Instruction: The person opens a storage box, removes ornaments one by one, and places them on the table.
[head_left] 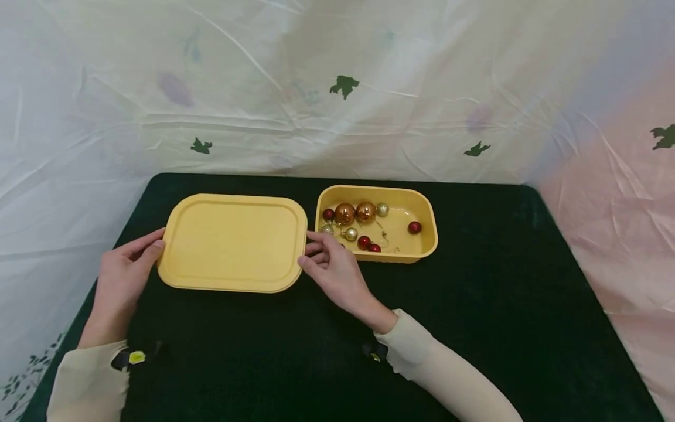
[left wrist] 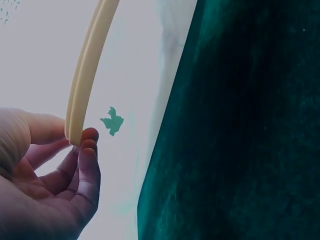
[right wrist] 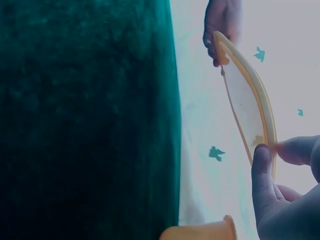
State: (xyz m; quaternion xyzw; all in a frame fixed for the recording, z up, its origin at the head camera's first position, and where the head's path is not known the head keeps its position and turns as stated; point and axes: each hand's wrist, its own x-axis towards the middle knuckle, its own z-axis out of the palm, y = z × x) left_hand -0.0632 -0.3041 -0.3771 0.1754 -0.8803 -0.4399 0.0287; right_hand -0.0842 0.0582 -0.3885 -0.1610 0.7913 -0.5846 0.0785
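Note:
Both hands hold a yellow rectangular lid (head_left: pixel 232 243) with rounded corners, raised above the dark green table. My left hand (head_left: pixel 118 281) pinches its left edge between thumb and fingers; the left wrist view shows the lid's rim (left wrist: pixel 85 75) in that grip. At the opposite short edge, my right hand (head_left: pixel 340 272) pinches the lid, as the right wrist view also shows. Just behind the right hand stands a yellow box (head_left: pixel 429 234), uncovered. Inside lie copper balls (head_left: pixel 345 213), dark red balls (head_left: pixel 415 227) and pale gold balls (head_left: pixel 351 234), several in all. The right fingers partly cover the box's near left corner.
Dark green cloth (head_left: pixel 506 305) covers the table. A pale curtain (head_left: pixel 411 88) with green bird shapes hangs behind the table and at its sides. The box stands near the table's back edge.

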